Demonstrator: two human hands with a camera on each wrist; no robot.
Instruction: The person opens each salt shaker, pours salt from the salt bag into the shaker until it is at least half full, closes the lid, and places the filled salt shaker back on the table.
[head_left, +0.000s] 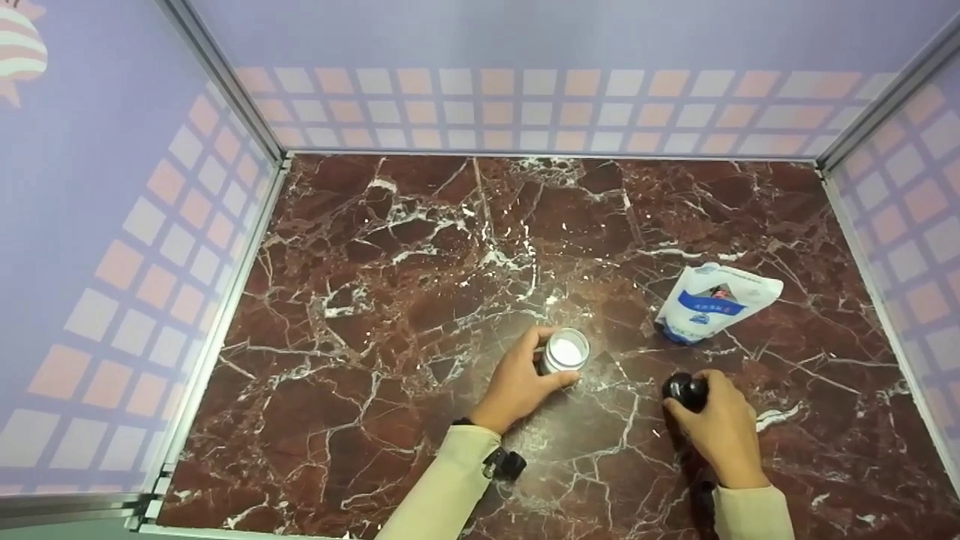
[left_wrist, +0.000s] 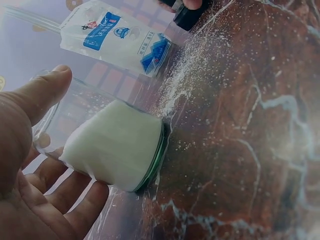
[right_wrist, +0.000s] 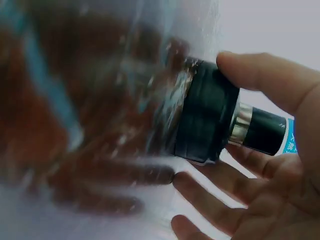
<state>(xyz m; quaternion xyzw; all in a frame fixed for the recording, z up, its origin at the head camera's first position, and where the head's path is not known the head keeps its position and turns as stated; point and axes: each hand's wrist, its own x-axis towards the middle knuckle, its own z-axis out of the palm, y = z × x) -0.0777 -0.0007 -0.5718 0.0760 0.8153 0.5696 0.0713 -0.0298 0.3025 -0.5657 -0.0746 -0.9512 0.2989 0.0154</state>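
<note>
A clear glass jar [head_left: 568, 351] stands on the marbled tabletop, part filled with white granules [left_wrist: 117, 142] that slope up one side in the left wrist view. My left hand [head_left: 519, 381] holds it, thumb on one side and fingers round the other. To the right, my right hand [head_left: 724, 427] grips a black lid [head_left: 684, 391] between thumb and fingers. The right wrist view shows this lid's wide disc [right_wrist: 206, 112] at the table surface, with a metal band and a narrower black knob. Its underside is hidden.
A white and blue printed pouch [head_left: 709, 306] stands upright behind the right hand. Spilled white grains [left_wrist: 182, 82] lie on the table near the jar. Panel walls with pale squares [head_left: 540, 109] close off the back and sides.
</note>
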